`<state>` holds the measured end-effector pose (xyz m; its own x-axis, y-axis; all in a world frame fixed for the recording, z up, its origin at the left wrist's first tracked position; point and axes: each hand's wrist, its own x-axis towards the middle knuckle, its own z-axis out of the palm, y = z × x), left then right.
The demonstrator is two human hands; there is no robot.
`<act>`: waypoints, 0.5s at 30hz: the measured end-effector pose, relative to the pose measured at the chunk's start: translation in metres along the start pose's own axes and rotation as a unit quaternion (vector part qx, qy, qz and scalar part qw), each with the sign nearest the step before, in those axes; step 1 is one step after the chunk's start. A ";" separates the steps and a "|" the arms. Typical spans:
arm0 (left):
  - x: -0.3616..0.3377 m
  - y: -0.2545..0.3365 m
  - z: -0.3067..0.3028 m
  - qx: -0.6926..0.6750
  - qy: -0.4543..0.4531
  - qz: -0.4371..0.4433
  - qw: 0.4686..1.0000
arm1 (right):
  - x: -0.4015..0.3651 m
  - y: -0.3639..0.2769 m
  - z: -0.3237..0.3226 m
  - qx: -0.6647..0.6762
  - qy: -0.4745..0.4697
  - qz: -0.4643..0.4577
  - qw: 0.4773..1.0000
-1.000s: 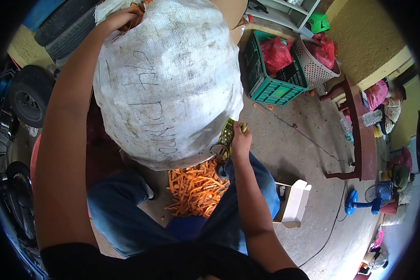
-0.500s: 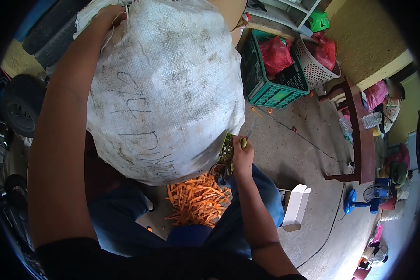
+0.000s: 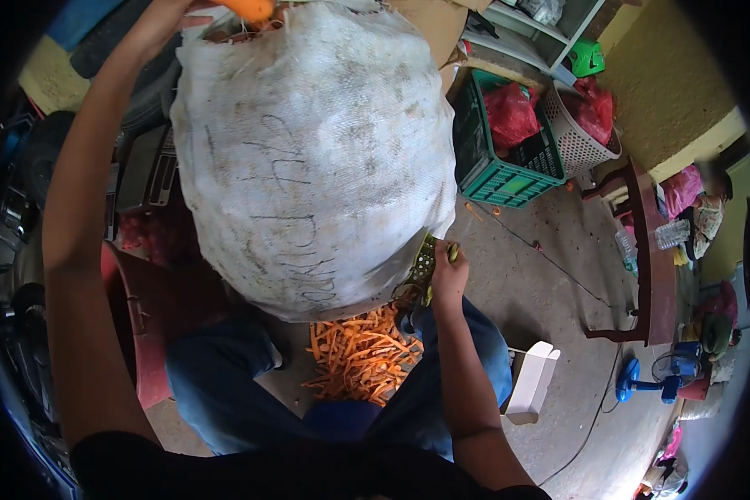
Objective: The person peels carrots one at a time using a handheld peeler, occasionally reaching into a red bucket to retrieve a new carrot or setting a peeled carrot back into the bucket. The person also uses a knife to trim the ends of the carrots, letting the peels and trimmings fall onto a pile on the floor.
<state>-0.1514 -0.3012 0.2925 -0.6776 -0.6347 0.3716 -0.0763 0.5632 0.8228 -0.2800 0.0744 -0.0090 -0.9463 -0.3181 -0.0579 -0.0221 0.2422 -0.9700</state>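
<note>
At eleven o'clock of the white sack [image 3: 317, 158], the left hand [image 3: 171, 15] grips a carrot [image 3: 250, 8]; at four o'clock, the right hand [image 3: 450, 279] clasps a green-handled tool [image 3: 452, 250].

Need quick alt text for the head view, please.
The left hand holds a carrot at the top of a big white sack. The right hand grips a small green tool near orange peelings on the floor.

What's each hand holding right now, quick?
Left hand: closed on a carrot at the top of the white sack.
Right hand: closed on a small green-handled tool.
</note>
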 end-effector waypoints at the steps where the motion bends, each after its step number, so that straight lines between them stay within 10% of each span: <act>1: -0.020 0.011 -0.005 -0.115 -0.055 -0.015 0.992 | -0.003 -0.005 -0.001 0.004 -0.001 -0.008 1.000; 7: -0.154 0.045 0.027 -0.387 -0.140 -0.037 0.910 | -0.010 0.009 0.000 0.019 -0.003 -0.034 0.999; 13: -0.290 0.002 0.110 -0.460 -0.109 -0.516 0.714 | -0.043 0.003 0.001 0.113 -0.018 0.031 0.993; 15: -0.336 -0.039 0.139 -0.581 -0.135 -0.464 0.654 | -0.057 0.003 0.005 0.160 -0.036 0.049 0.985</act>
<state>-0.0219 -0.0363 0.0758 -0.8502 -0.2129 -0.4815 -0.0447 -0.8821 0.4690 -0.2247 0.0881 -0.0097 -0.9133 -0.3746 -0.1600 0.1814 -0.0223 -0.9832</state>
